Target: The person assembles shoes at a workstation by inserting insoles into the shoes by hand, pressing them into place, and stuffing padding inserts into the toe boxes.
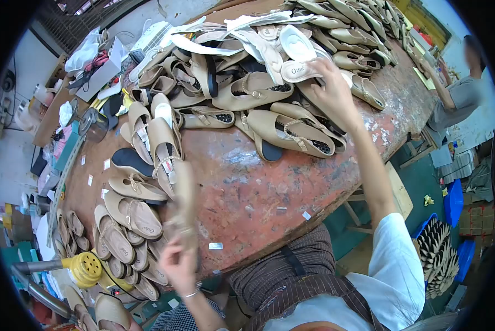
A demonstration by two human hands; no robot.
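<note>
My left hand [178, 269], with a band at its wrist, grips a beige shoe [186, 207] at the near left of the table; the shoe is blurred by motion. My right hand [335, 91] reaches far across and pinches a pale insole [301, 70] with printed lettering, over a heap of shoes. Under and beside it lie white insoles [296, 43] and beige strapped shoes [289, 132]. Left of the held shoe, another beige shoe [162, 138] rests with a printed strip inside. Finished-looking shoes with lettered insoles [132, 218] cluster at the left edge.
The worn red table [258, 204] carries small white labels [215, 246]. A yellow lamp-like head [86, 269] on a metal arm stands lower left. Boxes and a clear jar [93, 126] line the left. Another person [459, 94] stands at the far right; blue baskets [453, 203] sit on the floor.
</note>
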